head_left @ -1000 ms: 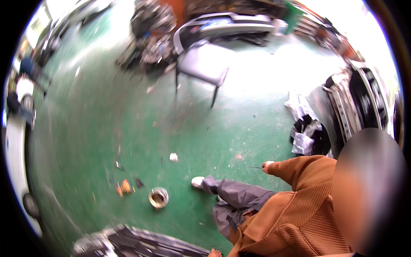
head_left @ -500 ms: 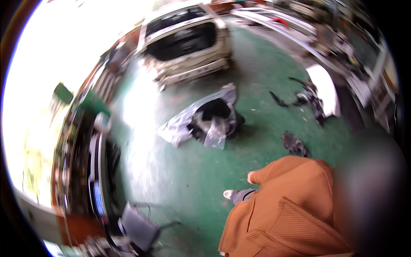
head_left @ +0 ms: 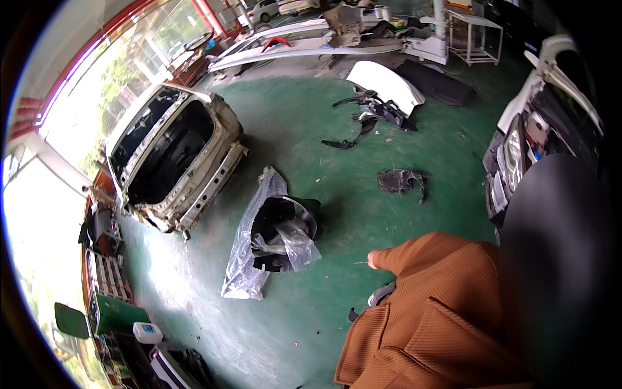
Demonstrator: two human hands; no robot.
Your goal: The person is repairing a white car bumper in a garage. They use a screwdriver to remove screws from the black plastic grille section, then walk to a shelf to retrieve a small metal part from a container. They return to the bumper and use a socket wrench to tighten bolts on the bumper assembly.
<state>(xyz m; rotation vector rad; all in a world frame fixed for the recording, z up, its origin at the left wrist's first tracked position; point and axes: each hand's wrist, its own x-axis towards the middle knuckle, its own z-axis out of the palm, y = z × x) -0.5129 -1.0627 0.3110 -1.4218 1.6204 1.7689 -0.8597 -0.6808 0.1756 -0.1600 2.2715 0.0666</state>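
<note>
A person in a ribbed, rust-brown jacket point(head_left: 440, 305) crosses a glossy green workshop floor point(head_left: 285, 133), right hand point(head_left: 372, 260) held low, its fingers apparently curled closed around a thin, dark, rod-like tool point(head_left: 360, 262) that juts out to the hand's left; the left hand is out of view, its grip impossible to tell. To the left of the right hand, well apart from the tool, sits a curved black plastic-looking part point(head_left: 264, 223) with crumpled clear plastic film point(head_left: 241, 280) in and beside it. Beyond the hand lies a ragged dark-grey piece point(head_left: 394, 181); farther off to its left stands a stripped, cream-coloured car shell point(head_left: 220, 165). The step in hand looks like walking with the tool carried; the next move would call for a firm hold and clear footing around the loose film. Half a second ago, the view was smeared and turned more to the left, with a grey chair at lower left and no tool discernible; now the chair is gone, the rod shows, and a white car front end point(head_left: 515, 139) appears to the hand's right.
</note>
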